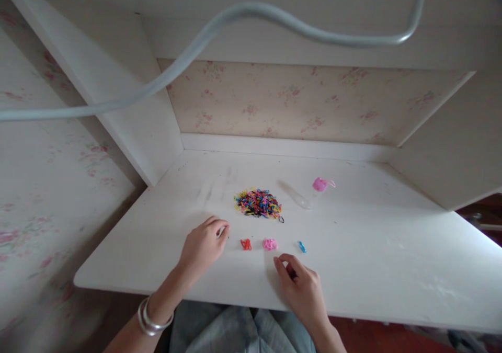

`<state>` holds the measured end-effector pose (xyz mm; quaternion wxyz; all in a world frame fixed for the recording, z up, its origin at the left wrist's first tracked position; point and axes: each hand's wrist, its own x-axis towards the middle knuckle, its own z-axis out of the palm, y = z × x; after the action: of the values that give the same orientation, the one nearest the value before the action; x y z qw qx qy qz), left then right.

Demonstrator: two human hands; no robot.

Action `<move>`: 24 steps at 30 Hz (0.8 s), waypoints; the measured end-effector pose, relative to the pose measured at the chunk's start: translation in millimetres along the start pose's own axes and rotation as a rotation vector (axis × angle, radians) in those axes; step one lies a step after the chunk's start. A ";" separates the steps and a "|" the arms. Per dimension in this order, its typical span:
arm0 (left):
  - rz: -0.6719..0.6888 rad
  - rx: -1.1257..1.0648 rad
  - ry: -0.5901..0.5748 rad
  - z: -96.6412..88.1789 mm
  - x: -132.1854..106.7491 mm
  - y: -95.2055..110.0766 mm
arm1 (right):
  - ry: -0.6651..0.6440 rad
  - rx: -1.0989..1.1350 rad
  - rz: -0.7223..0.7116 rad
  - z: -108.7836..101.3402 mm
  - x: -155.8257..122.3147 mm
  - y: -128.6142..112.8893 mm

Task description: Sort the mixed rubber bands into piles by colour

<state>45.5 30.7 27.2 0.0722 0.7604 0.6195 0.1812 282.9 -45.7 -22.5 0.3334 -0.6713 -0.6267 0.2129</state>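
Tiny multicolored rubber bands (259,204) are heaped mid-tabletop (392,248), with red, pink and blue clumps (270,244) lined up at 6 o'clock. A clear tube (300,200) is laid at 2 o'clock, contents unreadable. The left hand (204,246) is curled fingertips-down, the right hand (300,285) pinched on who-knows-what.

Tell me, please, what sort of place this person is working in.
Likely a home: a white painted desk set in an alcove, faded floral wallpaper behind it, and a heap of tiny multicoloured elastic bands on the desk.
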 end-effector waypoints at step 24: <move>-0.087 0.275 -0.039 33.5 62.3 23.3 | -0.024 0.001 -0.083 -0.3 -3.9 2.9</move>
<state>89.4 89.7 15.7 -0.0128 0.7388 0.6694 0.0768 284.7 -49.5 -24.9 0.3350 -0.6418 -0.6579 0.2074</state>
